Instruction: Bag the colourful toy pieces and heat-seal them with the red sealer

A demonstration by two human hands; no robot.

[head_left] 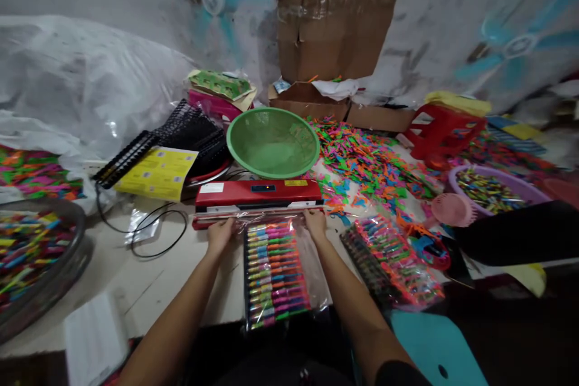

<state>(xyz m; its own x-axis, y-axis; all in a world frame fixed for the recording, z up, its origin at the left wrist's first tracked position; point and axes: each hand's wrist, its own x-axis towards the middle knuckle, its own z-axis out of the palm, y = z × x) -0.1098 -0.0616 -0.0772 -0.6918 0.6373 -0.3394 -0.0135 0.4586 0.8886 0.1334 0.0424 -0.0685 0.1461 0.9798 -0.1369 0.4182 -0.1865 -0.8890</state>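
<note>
A clear plastic bag (pixel 312 262) holds a dark tray of small multicoloured pen-like pieces (pixel 275 271) in stacked rows. Its upper edge lies at the front of a red bag sealer (pixel 235 193). My left hand (pixel 221 235) pinches the left end of that edge, close against the sealer. At the other end, the fingers of my right hand (pixel 315 223) are closed on the bag. The fingertips of both hands are partly hidden at the sealer's front. The lower part of the pack hangs towards my lap.
Behind the sealer stands a green basket (pixel 274 145). Loose colourful plastic pieces (pixel 366 157) lie heaped to its right. Filled packs (pixel 398 259) rest on the right, near a purple basin (pixel 497 187). A black cable (pixel 158 229) loops on the left; a tub (pixel 76 235) stands beyond.
</note>
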